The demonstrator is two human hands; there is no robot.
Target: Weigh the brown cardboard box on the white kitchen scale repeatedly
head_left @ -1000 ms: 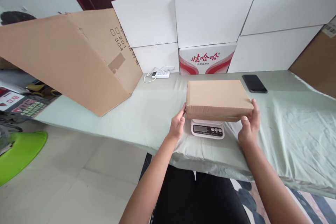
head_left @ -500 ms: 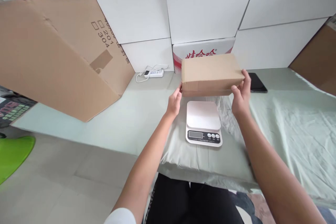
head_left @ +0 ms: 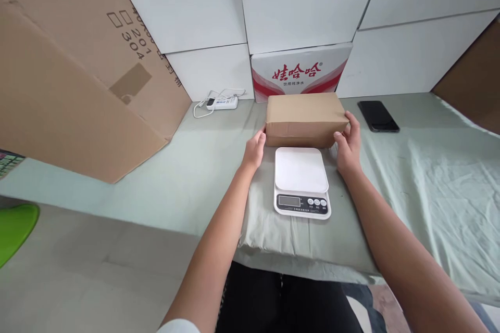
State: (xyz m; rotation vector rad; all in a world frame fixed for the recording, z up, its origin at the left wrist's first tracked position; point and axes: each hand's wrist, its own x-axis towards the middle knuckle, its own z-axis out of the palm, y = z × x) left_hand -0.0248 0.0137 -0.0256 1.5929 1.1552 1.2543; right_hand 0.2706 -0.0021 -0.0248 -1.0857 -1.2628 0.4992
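Note:
A closed brown cardboard box (head_left: 304, 119) is held between my two hands, just behind the scale. My left hand (head_left: 255, 151) grips its left end, with the fingertips partly hidden. At the right end my right hand (head_left: 347, 144) has its thumb on the front side and fingers round the corner. The box looks level and appears to rest on the cloth, close to the back wall of boxes. In front of it stands a white kitchen scale (head_left: 301, 182) with a bare platform, a blank-looking display and several round buttons.
A black phone (head_left: 378, 116) lies to the right. On the left are a white power strip (head_left: 222, 102) with a cable and a large cardboard carton (head_left: 86, 78). White boxes (head_left: 308, 5) and a red-lettered carton (head_left: 300, 70) line the back of the cloth-covered table (head_left: 187, 177).
Both hands have lowered the cardboard box behind the scale, uncovering the red lettering on the carton and more of the phone. The head view has shifted slightly.

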